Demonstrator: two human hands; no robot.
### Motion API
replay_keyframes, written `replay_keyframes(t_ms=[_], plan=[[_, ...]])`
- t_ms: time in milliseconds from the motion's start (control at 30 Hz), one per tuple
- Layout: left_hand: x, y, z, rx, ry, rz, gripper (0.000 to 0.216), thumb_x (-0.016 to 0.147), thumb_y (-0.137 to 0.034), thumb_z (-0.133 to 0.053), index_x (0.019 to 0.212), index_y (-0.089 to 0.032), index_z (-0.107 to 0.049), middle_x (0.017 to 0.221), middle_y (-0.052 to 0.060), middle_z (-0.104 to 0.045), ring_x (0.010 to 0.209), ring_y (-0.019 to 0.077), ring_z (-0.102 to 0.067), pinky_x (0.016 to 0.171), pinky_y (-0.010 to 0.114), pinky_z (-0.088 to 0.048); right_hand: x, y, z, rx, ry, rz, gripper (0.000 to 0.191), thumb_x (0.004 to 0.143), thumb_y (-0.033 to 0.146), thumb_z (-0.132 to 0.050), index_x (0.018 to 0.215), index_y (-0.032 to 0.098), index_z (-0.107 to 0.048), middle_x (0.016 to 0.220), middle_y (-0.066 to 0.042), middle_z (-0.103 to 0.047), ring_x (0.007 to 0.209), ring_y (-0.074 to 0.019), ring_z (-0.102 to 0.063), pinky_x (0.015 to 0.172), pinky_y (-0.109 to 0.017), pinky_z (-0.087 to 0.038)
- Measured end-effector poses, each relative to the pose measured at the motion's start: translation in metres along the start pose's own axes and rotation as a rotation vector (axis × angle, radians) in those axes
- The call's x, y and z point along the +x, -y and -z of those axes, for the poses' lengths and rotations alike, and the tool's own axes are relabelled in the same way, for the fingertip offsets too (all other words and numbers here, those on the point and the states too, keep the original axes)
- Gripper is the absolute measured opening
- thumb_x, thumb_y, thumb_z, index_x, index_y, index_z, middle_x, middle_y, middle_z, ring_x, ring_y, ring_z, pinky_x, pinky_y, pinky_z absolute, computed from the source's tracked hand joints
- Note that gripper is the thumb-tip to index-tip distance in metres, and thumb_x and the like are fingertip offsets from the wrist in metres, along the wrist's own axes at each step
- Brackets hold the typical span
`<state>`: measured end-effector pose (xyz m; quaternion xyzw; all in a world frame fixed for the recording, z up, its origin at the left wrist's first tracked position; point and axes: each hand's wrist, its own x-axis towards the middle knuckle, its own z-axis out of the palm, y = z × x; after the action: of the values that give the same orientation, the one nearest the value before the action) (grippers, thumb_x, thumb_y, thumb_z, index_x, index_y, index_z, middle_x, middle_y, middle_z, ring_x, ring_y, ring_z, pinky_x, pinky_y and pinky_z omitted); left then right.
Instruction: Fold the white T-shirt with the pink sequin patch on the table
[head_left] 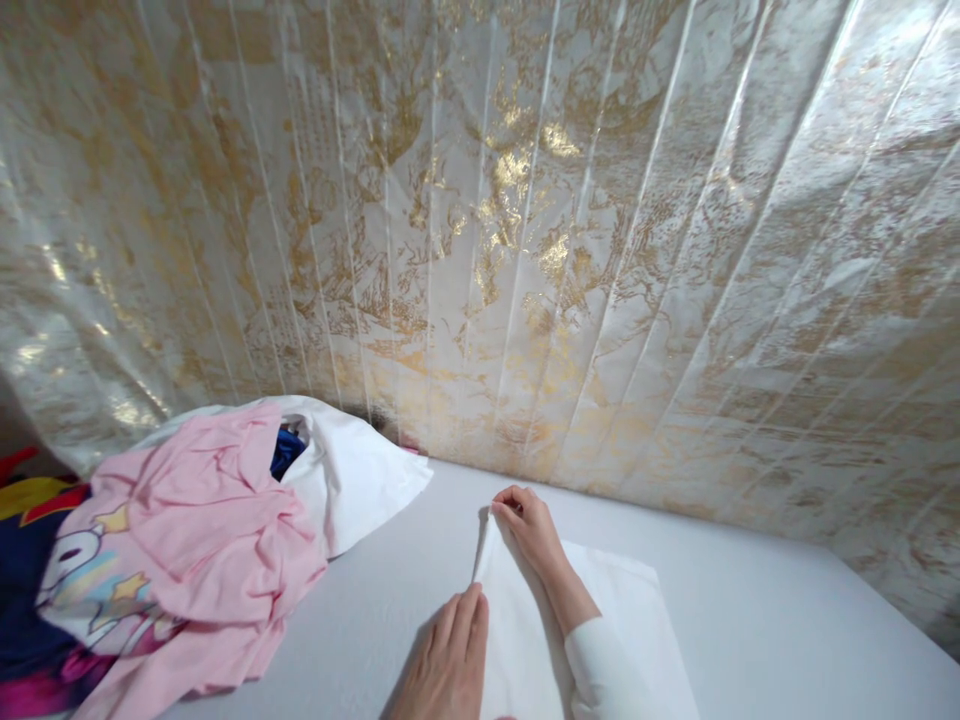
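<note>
A folded white cloth [630, 620] lies on the white surface [787, 640] in front of me. My right hand [529, 525] reaches forward and pinches the cloth's far left corner with closed fingers. My left hand [446, 665] rests flat on the near left edge of the cloth, fingers together and stretched out. A white sleeve covers my right forearm.
A heap of clothes sits at the left: a pink garment [202, 540] with a cartoon print, a white piece [352, 470] and dark blue fabric [22, 580]. A shiny gold-and-white patterned wall covering [525, 230] rises directly behind the surface.
</note>
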<state>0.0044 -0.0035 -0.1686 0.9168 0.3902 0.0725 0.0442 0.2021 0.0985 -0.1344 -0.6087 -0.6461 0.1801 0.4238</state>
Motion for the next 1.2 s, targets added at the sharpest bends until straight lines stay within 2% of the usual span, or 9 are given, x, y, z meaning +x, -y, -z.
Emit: replay_keyframes(t_ms=[200, 267, 400, 467, 600, 733, 867, 967, 1200], plan=[[-0.015, 0.007, -0.012, 0.217, -0.256, -0.092, 0.047, 0.091, -0.026, -0.05, 0.137, -0.015, -0.051, 0.135, 0.011, -0.058, 0.115, 0.0236, -0.056, 0.095, 0.029, -0.042, 0.001, -0.007, -0.007, -0.073, 0.001, -0.015, 0.011, 0.077, 0.022, -0.057, 0.073, 0.02, -0.066, 0.073, -0.004, -0.066, 0.079, -0.0203, -0.056, 0.072, -0.028, -0.039], [-0.015, 0.007, -0.006, 0.229, -0.239, -0.133, 0.044, 0.093, -0.029, -0.049, 0.134, -0.014, -0.053, 0.132, 0.012, -0.06, 0.112, 0.0241, -0.057, 0.094, 0.03, -0.043, 0.002, -0.007, -0.009, -0.098, -0.013, -0.017, 0.011, 0.078, 0.022, -0.057, 0.072, 0.02, -0.066, 0.073, -0.004, -0.066, 0.08, -0.0208, -0.056, 0.072, -0.028, -0.039], [-0.002, -0.004, 0.02, 0.136, -0.011, 0.025, 0.055, 0.084, -0.049, -0.06, 0.123, -0.009, -0.062, 0.123, 0.019, -0.064, 0.108, 0.0332, -0.059, 0.091, 0.041, -0.045, 0.002, -0.001, -0.004, -0.124, -0.061, -0.012, 0.021, 0.088, 0.029, -0.048, 0.085, 0.018, -0.066, 0.081, -0.006, -0.069, 0.081, -0.0208, -0.06, 0.074, -0.029, -0.043], [0.007, -0.012, 0.033, 0.063, 0.036, 0.039, 0.058, 0.083, -0.049, -0.061, 0.125, -0.009, -0.061, 0.129, 0.019, -0.06, 0.115, 0.0355, -0.055, 0.094, 0.043, -0.044, -0.002, 0.003, 0.006, -0.135, -0.074, -0.004, 0.027, 0.091, 0.028, -0.042, 0.096, 0.017, -0.066, 0.092, -0.008, -0.071, 0.088, -0.0209, -0.063, 0.079, -0.029, -0.045], [0.025, -0.025, 0.047, -0.072, 0.014, -0.143, 0.061, 0.092, -0.045, -0.051, 0.141, -0.009, -0.046, 0.151, 0.017, -0.034, 0.138, 0.0309, -0.035, 0.109, 0.042, -0.034, -0.03, 0.006, 0.028, -0.207, -0.051, 0.0, 0.04, 0.089, 0.019, -0.035, 0.118, 0.017, -0.063, 0.113, -0.01, -0.071, 0.105, -0.0219, -0.065, 0.091, -0.033, -0.045], [0.042, -0.029, 0.044, -0.121, -0.006, -0.073, 0.061, 0.096, -0.046, -0.044, 0.145, -0.009, -0.041, 0.154, 0.015, -0.027, 0.143, 0.0289, -0.024, 0.116, 0.045, -0.024, -0.08, 0.002, 0.037, -0.316, 0.021, 0.0, 0.047, 0.087, 0.018, -0.036, 0.127, 0.018, -0.061, 0.132, -0.011, -0.061, 0.124, -0.0254, -0.055, 0.102, -0.039, -0.042], [0.045, -0.03, 0.038, -0.109, -0.047, 0.027, 0.065, 0.094, -0.046, -0.046, 0.15, -0.014, -0.032, 0.156, 0.012, -0.018, 0.145, 0.033, -0.014, 0.115, 0.051, -0.024, -0.116, -0.002, 0.034, -0.61, 0.134, -0.032, 0.05, 0.092, 0.037, -0.043, 0.14, 0.027, -0.049, 0.152, -0.004, -0.038, 0.141, -0.0283, -0.032, 0.112, -0.048, -0.03], [0.042, -0.033, 0.036, -0.07, -0.02, 0.118, 0.07, 0.092, -0.045, -0.05, 0.149, -0.008, -0.032, 0.156, 0.016, -0.018, 0.144, 0.0352, -0.015, 0.114, 0.051, -0.024, -0.123, 0.001, 0.034, -0.736, 0.171, -0.055, 0.054, 0.094, 0.042, -0.039, 0.146, 0.027, -0.04, 0.155, -0.002, -0.028, 0.144, -0.0273, -0.025, 0.115, -0.048, -0.025], [0.049, -0.025, 0.039, -0.076, -0.072, 0.184, 0.075, 0.09, -0.057, -0.051, 0.144, -0.006, -0.042, 0.152, 0.018, -0.032, 0.141, 0.0343, -0.028, 0.115, 0.05, -0.023, -0.115, 0.006, 0.038, -0.75, 0.141, -0.065, 0.056, 0.095, 0.047, -0.038, 0.144, 0.021, -0.043, 0.154, -0.006, -0.03, 0.143, -0.0275, -0.027, 0.114, -0.046, -0.028]])
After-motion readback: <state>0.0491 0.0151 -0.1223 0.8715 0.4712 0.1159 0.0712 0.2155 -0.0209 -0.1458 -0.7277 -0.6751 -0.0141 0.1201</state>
